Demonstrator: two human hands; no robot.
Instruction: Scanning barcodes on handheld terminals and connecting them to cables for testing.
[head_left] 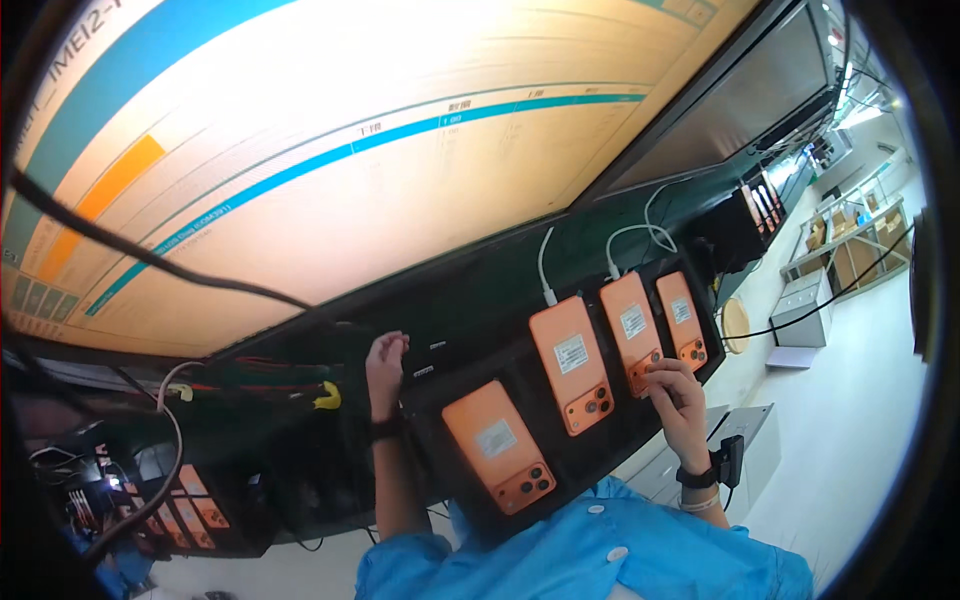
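Note:
A black slanted tray [620, 430] in front of me holds several orange phones lying back-up, each with a white label. White cables [545, 265] run to the top ends of the two middle phones. My right hand [678, 398] grips the lower, camera end of the third orange phone [628, 325]; a black wrist strap sits on that wrist. My left hand [386, 362] is raised at the tray's upper left corner with its fingers curled against the dark rack. Whether it holds anything is hidden. The nearest phone [497, 447] lies untouched between my arms.
A very large lit screen [330, 150] fills the top of the view. A second tray of orange phones [185, 510] sits low at the left among wires and a yellow connector [327, 397]. At the right are a grey cabinet [805, 310] and shelves with cardboard boxes [850, 250].

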